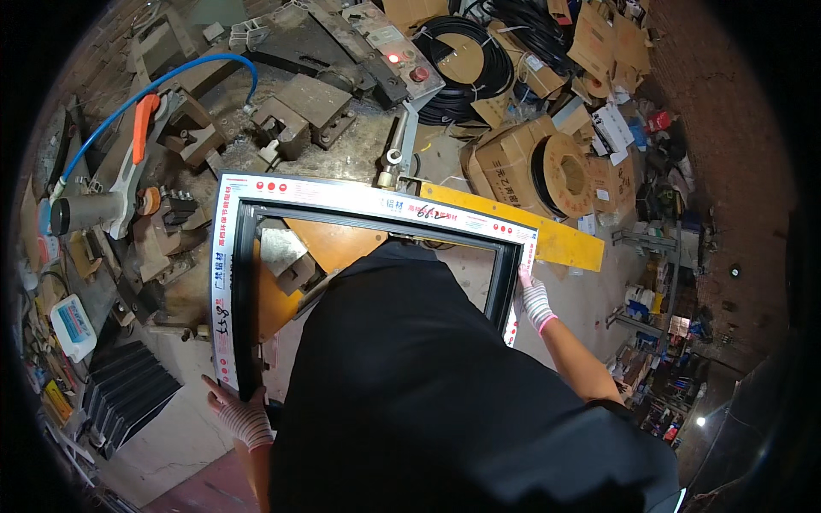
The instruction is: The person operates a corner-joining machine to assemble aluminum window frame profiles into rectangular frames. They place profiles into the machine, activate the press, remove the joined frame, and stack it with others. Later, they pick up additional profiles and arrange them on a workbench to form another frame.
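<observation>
Holding the white-taped black frame (368, 200) now, right in the middle: clamped low on its left side by the left hand (243, 419), on its right side by the right hand (534, 302), near a yellow bar (564, 244) and workbench (351, 161).

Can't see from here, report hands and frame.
Left hand holding frame, lower left. Right hand holding its right side. Yellow plate beyond frame's far edge, contact unclear.

Cluttered workshop, heavy metal machinery (315, 104), control box (382, 36), black coil (466, 101), cardboard carton (505, 167)
</observation>
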`<state>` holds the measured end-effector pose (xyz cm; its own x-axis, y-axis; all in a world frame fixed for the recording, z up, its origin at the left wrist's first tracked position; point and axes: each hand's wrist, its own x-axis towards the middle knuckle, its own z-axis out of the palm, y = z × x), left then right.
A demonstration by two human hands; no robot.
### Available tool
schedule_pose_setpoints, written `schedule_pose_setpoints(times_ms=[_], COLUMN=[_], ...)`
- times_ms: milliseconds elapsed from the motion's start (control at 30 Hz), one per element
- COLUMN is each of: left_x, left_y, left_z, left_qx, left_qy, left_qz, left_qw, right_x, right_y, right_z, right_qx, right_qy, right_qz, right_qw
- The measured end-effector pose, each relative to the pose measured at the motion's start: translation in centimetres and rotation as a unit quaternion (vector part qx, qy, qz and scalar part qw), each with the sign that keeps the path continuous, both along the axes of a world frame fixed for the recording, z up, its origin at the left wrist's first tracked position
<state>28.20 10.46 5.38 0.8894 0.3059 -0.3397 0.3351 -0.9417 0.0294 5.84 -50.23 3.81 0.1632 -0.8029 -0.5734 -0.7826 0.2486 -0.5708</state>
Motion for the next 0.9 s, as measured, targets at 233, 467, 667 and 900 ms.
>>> schedule_pose_setpoints(times_ms=[233, 467, 667, 900], left_x=[0.2, -0.5, 0.4, 11.3], left_y=[-0.8, 0.5, -0.6, -10.0], left_z=[0.5, 0.2, 0.6, -0.2], left_qx=[-0.006, -0.078, -0.030, -0.133], left_qy=[0.007, -0.011, -0.026, -0.224], left_qz=[0.003, -0.026, -0.080, -0.217], left_qw=[1.000, 0.997, 0.996, 0.941], right_x=[-0.3, -2.4, 0.6, 20.6], right_y=[-1.1, -2.5, -3.5, 5.3], right_z=[-0.5, -2.8, 1.1, 7.3], right_qx=[0.007, -0.025, -0.066, -0.405], right_qy=[0.015, 0.026, 0.158, -0.093], right_qz=[0.032, 0.046, 0.178, 0.550], right_qw=[0.999, 0.998, 0.969, 0.724])
